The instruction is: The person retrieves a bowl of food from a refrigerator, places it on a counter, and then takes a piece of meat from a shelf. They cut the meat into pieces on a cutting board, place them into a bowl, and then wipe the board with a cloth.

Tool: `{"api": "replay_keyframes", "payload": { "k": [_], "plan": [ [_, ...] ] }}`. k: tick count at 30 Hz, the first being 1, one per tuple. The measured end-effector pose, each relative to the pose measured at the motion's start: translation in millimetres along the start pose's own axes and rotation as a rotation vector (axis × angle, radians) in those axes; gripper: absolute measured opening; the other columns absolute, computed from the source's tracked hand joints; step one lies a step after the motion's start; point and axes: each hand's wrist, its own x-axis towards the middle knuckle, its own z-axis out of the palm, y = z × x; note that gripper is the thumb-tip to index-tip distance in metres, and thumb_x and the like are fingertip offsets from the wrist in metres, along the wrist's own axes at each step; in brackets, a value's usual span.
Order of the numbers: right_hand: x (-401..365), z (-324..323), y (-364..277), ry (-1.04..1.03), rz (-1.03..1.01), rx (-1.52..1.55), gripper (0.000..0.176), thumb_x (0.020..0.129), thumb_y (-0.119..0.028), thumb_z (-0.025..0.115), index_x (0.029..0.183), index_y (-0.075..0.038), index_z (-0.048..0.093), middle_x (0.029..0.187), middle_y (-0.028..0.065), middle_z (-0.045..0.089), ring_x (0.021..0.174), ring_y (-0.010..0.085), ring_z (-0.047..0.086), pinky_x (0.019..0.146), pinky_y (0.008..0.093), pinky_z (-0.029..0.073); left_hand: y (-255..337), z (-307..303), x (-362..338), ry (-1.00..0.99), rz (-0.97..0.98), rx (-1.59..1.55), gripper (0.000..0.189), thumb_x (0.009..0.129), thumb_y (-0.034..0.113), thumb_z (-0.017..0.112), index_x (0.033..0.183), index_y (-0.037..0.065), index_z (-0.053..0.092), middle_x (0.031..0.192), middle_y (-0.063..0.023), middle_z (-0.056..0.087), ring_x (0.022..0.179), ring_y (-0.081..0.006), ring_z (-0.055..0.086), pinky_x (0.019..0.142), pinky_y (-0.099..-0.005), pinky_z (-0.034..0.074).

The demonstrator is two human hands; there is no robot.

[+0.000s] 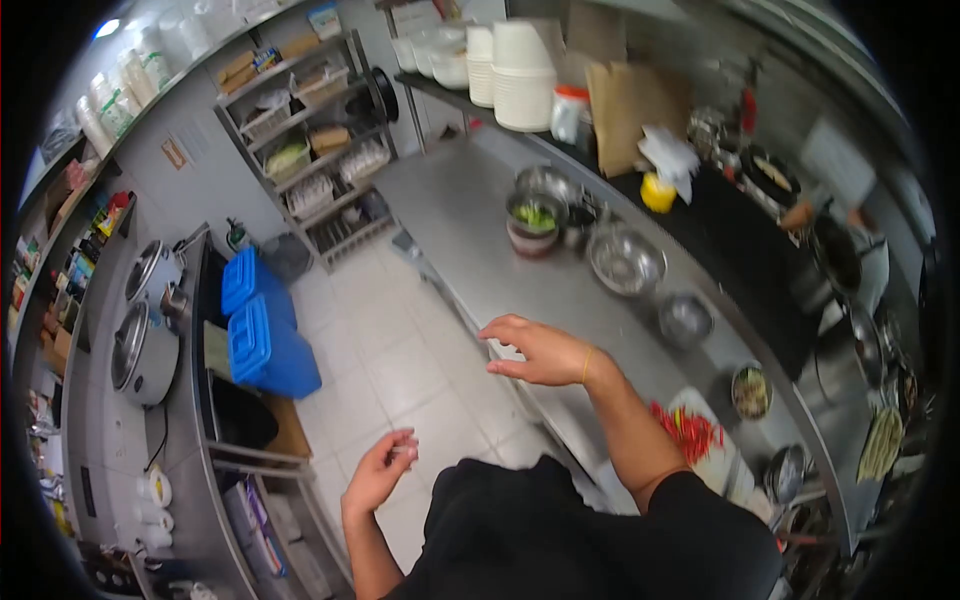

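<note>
My right hand [540,352] is held over the front edge of the steel counter [430,200], fingers and thumb apart, with nothing in it. Lower down, my left hand [380,472] hangs above the floor in the aisle, its fingers loosely bent and apart from the thumb; no object shows in it. Beside my right forearm, sliced red chillies [688,436] lie on a white cutting board [722,470]. Farther up the counter are a bowl of chopped greens [534,216], a shiny steel bowl [627,260] and a smaller metal bowl [686,320].
Blue lidded bins [270,340] stand on the tiled floor to the left, by a counter with rice cookers [143,350]. A wire shelf rack [310,150] stands at the back. Stacked white tubs [523,75] sit on the shelf above the right counter.
</note>
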Motion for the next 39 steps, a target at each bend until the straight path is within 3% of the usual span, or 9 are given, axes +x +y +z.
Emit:
{"api": "replay_keyframes", "payload": {
  "k": [3, 8, 12, 16, 18, 20, 23, 30, 39],
  "plan": [
    [71.1, -49.8, 2.5, 0.144, -0.121, -0.106, 0.053, 0.096, -0.033, 0.071, 0.141, -0.01, 0.055, 0.155, 0.0209, 0.043, 0.141, 0.0365, 0.046, 0.111, 0.0423, 0.044, -13.1, -27.2, 73.1, -0.057, -0.093, -0.004, 0.045, 0.103, 0.023, 0.064, 0.141, 0.001, 0.055, 0.121, -0.0083, 0.067, 0.102, -0.0161, 0.066, 0.086, -0.031, 0.056],
    [212.4, -162.8, 6.2, 0.461, -0.136, -0.336, 0.052, 0.095, -0.034, 0.072, 0.137, -0.007, 0.057, 0.152, 0.0194, 0.047, 0.138, 0.0335, 0.049, 0.115, 0.0416, 0.04, 0.9, -75.4, 211.1, -0.364, -0.015, 0.113, 0.049, 0.102, 0.029, 0.066, 0.141, 0.002, 0.056, 0.12, -0.0095, 0.068, 0.104, -0.0172, 0.067, 0.086, -0.0322, 0.056],
    [346.6, -265.3, 17.7, 0.672, 0.08, -0.563, 0.054, 0.094, -0.042, 0.07, 0.129, -0.002, 0.064, 0.134, 0.0204, 0.062, 0.13, 0.0342, 0.056, 0.112, 0.0401, 0.042, 23.2, -139.0, 318.8, -0.434, 0.056, 0.173, 0.051, 0.102, 0.031, 0.067, 0.142, 0.003, 0.056, 0.12, -0.009, 0.068, 0.105, -0.0173, 0.066, 0.087, -0.0319, 0.055],
    [459.3, -370.5, 52.6, 0.762, 0.54, -1.021, 0.059, 0.087, -0.047, 0.071, 0.128, -0.005, 0.068, 0.129, 0.0218, 0.068, 0.121, 0.0396, 0.063, 0.105, 0.0451, 0.05, 40.9, -208.4, 401.7, -0.426, 0.098, 0.0, 0.047, 0.101, 0.03, 0.066, 0.139, 0.004, 0.058, 0.119, -0.0067, 0.068, 0.103, -0.016, 0.066, 0.086, -0.0322, 0.055],
    [487.9, -409.5, 65.7, 0.566, 0.794, -0.967, 0.067, 0.088, -0.055, 0.067, 0.13, -0.003, 0.068, 0.127, 0.0221, 0.069, 0.119, 0.0401, 0.065, 0.105, 0.0425, 0.05, 38.3, -240.2, 429.7, -0.357, 0.126, -0.01, 0.048, 0.1, 0.031, 0.068, 0.138, 0.003, 0.059, 0.118, -0.009, 0.067, 0.099, -0.0158, 0.065, 0.086, -0.0306, 0.054],
    [504.8, -425.5, 67.6, 0.373, 1.082, -0.808, 0.078, 0.087, -0.064, 0.065, 0.142, -0.009, 0.061, 0.155, 0.0192, 0.049, 0.138, 0.0359, 0.053, 0.112, 0.0448, 0.044, 39.0, -267.2, 448.0, -0.264, 0.165, -0.003, 0.048, 0.1, 0.03, 0.068, 0.138, 0.003, 0.059, 0.119, -0.0088, 0.066, 0.099, -0.0158, 0.064, 0.085, -0.0298, 0.054],
    [512.0, -430.1, 92.3, 0.373, 1.229, -0.777, 0.082, 0.086, -0.068, 0.066, 0.144, -0.011, 0.06, 0.153, 0.0185, 0.052, 0.143, 0.0358, 0.048, 0.117, 0.0448, 0.037, 27.6, -299.8, 460.2, -0.205, 0.07, -0.085, 0.045, 0.102, 0.03, 0.065, 0.136, 0.002, 0.058, 0.116, -0.0093, 0.068, 0.099, -0.0189, 0.067, 0.082, -0.033, 0.057],
    [512.2, -436.0, 80.2, 0.317, 1.206, -0.693, 0.084, 0.082, -0.069, 0.068, 0.141, -0.009, 0.064, 0.148, 0.0196, 0.057, 0.139, 0.035, 0.052, 0.116, 0.0422, 0.038, -0.3, -333.6, 487.5, -0.268, -0.062, -0.067, 0.046, 0.102, 0.03, 0.065, 0.137, 0.002, 0.058, 0.116, -0.0099, 0.069, 0.099, -0.019, 0.068, 0.081, -0.0333, 0.057],
    [492.9, -380.2, 45.3, 0.684, 1.015, -1.168, 0.103, 0.071, -0.072, 0.077, 0.148, -0.009, 0.05, 0.135, 0.0257, 0.062, 0.124, 0.0385, 0.062, 0.103, 0.0451, 0.052, 38.1, -301.1, 526.1, -0.411, 0.043, -0.024, 0.046, 0.103, 0.03, 0.064, 0.137, 0.001, 0.057, 0.118, -0.0092, 0.068, 0.1, -0.0188, 0.067, 0.083, -0.0327, 0.056]
  ]
}}
